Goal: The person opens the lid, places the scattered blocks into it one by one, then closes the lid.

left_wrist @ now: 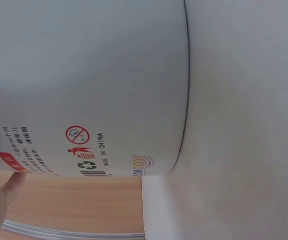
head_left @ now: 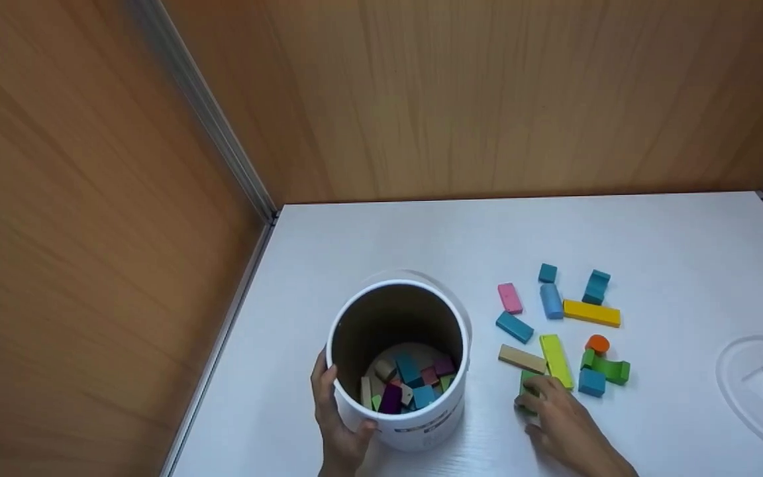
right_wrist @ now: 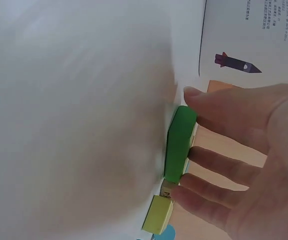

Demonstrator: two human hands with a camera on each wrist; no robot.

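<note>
A white bucket [head_left: 421, 430] stands on the table, with several coloured wooden blocks [head_left: 408, 368] lying at its bottom. My left hand [head_left: 338, 414] holds the bucket's left side, one fingertip at the rim and the thumb against the outer wall. To the right of the bucket, my right hand [head_left: 557, 414] has its fingers and thumb about a green block [right_wrist: 180, 145] that lies on the table. A tan block [head_left: 522, 358] and a yellow-green block [head_left: 556, 361] lie just beyond those fingers. In the left wrist view, the printed bucket wall [left_wrist: 83, 75] hides most of the left hand.
Farther back on the right lie a pink block [head_left: 509, 298], a blue cylinder [head_left: 551, 301], a yellow block [head_left: 591, 313] and an orange piece [head_left: 597, 344]. A green arched block [head_left: 610, 369] touches a blue block [head_left: 592, 383]. A clear round lid [head_left: 762, 391] lies at far right; wooden panels [head_left: 487, 99] surround the table.
</note>
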